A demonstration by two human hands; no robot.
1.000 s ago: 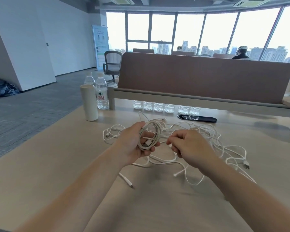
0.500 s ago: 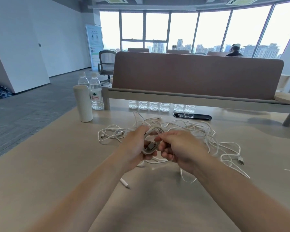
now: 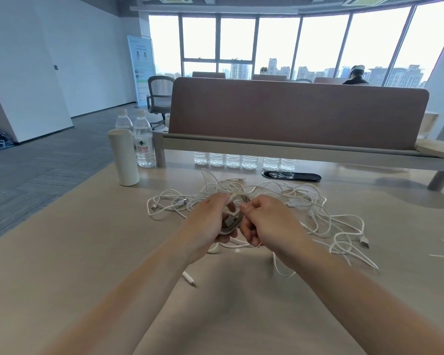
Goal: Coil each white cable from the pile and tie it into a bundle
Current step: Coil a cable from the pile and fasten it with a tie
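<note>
Fingers [image 3: 230, 235] of the left hand [image 3: 208, 221] curl round the coil [image 3: 239, 199], keeping its loops together above the table [image 3: 87, 252]. The right hand [image 3: 269, 224] pinches the coil's side, likely to bind it. The pile [image 3: 305, 201] lies just behind.

Bright window wall [image 3: 277, 42], white walls [image 3: 62, 60], grey carpet [image 3: 36, 170], brown desk divider [image 3: 297, 114], office chair [image 3: 159, 96]

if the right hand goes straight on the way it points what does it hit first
Probably the coiled cable gripped by the left hand, right beside the right hand; depth unclear.
</note>
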